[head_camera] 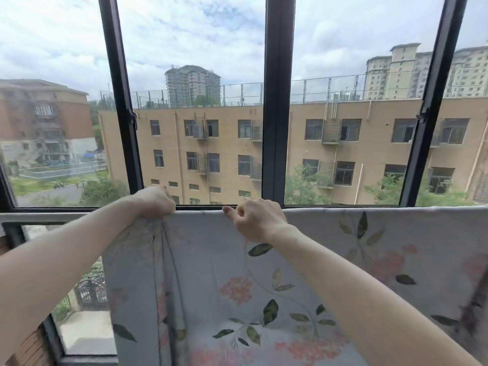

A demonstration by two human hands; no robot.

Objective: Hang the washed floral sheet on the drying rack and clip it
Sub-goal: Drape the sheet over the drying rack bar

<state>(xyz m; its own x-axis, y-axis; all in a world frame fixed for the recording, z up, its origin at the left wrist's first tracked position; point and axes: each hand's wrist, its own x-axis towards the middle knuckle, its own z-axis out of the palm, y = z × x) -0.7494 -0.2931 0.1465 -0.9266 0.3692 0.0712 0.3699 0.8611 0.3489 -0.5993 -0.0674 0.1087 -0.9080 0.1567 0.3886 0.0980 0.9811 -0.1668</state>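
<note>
**laundry_newbie:** So where's the floral sheet (303, 273) sitting right now?

**rackhack:** Closest to the camera it just hangs down flat, leaves and pink flowers facing the person. Further up, its top fold is draped over the rail (52, 217) of the drying rack, which runs left to right in front of the window (273, 128). So the long axis of the whole thing is sideways.

**laundry_newbie:** And the hands?

**rackhack:** Both up on the top edge. Left hand (155, 203) is curled tight around a bunched wad of cloth at the sheet's left end, right on the rail. Right hand (257, 220) is just beside it, fingers folded in and pinching the fold, thumb poking left along the edge.

**laundry_newbie:** Next move?

**rackhack:** My guess: the bare rail lies to the left, so the left hand is the one nearer to drag that bunch outward and flatten it. No clips visible anywhere, so clipping isn't done yet.
</note>
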